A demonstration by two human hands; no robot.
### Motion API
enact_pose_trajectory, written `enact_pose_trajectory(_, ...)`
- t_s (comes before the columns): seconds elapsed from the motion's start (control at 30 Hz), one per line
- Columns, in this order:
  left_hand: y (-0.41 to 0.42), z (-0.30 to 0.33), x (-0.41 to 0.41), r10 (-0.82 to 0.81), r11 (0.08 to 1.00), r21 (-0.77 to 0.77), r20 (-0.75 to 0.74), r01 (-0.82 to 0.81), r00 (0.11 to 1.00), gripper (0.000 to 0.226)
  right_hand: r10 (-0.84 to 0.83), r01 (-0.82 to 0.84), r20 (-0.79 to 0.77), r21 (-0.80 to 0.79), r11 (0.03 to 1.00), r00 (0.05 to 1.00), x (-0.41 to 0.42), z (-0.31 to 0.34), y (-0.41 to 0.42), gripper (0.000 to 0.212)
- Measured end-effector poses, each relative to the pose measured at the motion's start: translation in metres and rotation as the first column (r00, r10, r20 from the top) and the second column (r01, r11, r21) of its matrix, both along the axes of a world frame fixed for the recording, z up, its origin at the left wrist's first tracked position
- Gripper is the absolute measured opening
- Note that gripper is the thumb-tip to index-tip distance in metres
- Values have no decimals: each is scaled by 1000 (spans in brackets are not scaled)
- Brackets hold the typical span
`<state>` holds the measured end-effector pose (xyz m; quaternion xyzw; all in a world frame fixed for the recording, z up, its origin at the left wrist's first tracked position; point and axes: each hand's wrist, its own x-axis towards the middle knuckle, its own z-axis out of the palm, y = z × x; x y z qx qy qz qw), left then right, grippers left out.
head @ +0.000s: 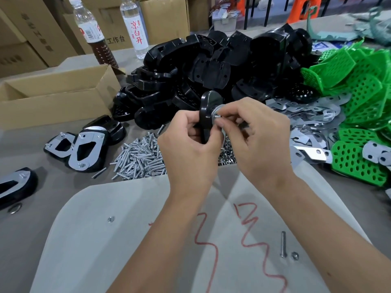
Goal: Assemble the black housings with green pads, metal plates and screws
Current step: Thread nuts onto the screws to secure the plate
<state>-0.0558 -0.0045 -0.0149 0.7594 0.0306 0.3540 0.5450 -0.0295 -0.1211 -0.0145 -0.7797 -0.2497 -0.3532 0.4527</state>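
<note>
1. Nearest the camera, a pale sheet (131, 240) marked with red scribbles is spread over the grey table (25, 153); a single loose screw (283, 244) and a small nut (294, 256) lie on it at the lower right, and another nut (110, 219) sits toward its left.
2. Above the sheet, a black housing (208, 115) is held on edge between both hands.
3. The housing's lower part is gripped by the left hand (190, 142), fingers curled round it.
4. The right hand (257, 136) is closed in a pinch at the housing's right face, where a metal plate (218, 108) and a small screw end are seen; exactly what the fingertips hold cannot be told.
5. Behind the hands, a heap of screws (139, 157) is spread on the table, with a patch of nuts (227, 158) just right of it.
6. Finished assemblies (84, 149) with plates fitted lie to the left, and one more (14, 187) is cut by the left edge, a metal ring (15, 208) near it.
7. A large pile of black housings (211, 66) is stacked further back.
8. Loose metal plates (306, 117) are scattered to the right, beside a pile of green perforated pads (359, 92).
9. An open cardboard box (57, 96) stands at the left, and two bottles (93, 30) (135, 28) stand behind it.
</note>
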Motion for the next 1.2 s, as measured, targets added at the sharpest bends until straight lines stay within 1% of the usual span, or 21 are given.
enact_pose_trajectory(0.1,-1,1,0,-8,1000,-5,-11,8,1000,15,29,-28,19,-39,999,999,3,1,-5,6)
enact_pose_trajectory(0.27,-1,2,-2,18,997,68,44,-21,999,14,-45,45,-11,10,999,999,0,0,-1,12)
enact_pose_trajectory(0.37,-1,1,-2,43,993,109,62,-50,997,15,-52,52,-35,19,998,998,-1,-1,3,14)
enact_pose_trajectory(0.5,1,-2,0,45,996,72,58,-49,997,14,3,1,-53,80,997,999,-2,0,4,5)
enact_pose_trajectory(0.53,1,-2,1,45,996,70,57,-49,997,14,24,-17,-71,95,995,997,-2,0,4,6)
enact_pose_trajectory(0.67,0,-2,0,41,993,107,76,-49,996,16,63,-30,-163,200,979,985,-3,0,4,4)
enact_pose_trajectory(0.7,0,-2,0,44,991,125,81,-54,996,17,55,-17,-174,211,977,983,-3,1,4,8)
enact_pose_trajectory(0.93,-1,-5,0,38,973,220,113,-62,993,16,12,4,-161,101,995,987,1,0,2,37)
enact_pose_trajectory(1.0,0,-5,1,42,976,210,108,-64,993,16,29,-19,-165,63,998,986,1,0,1,39)
enact_pose_trajectory(1.1,3,-6,3,57,976,205,108,-79,993,17,81,-88,-182,-33,996,980,2,1,-3,27)
enact_pose_trajectory(1.13,4,-7,4,57,975,209,107,-78,993,17,87,-97,-186,-48,994,979,3,1,-4,26)
enact_pose_trajectory(1.2,3,-7,4,51,975,210,104,-72,993,17,71,-80,-182,-44,996,981,5,0,-4,33)
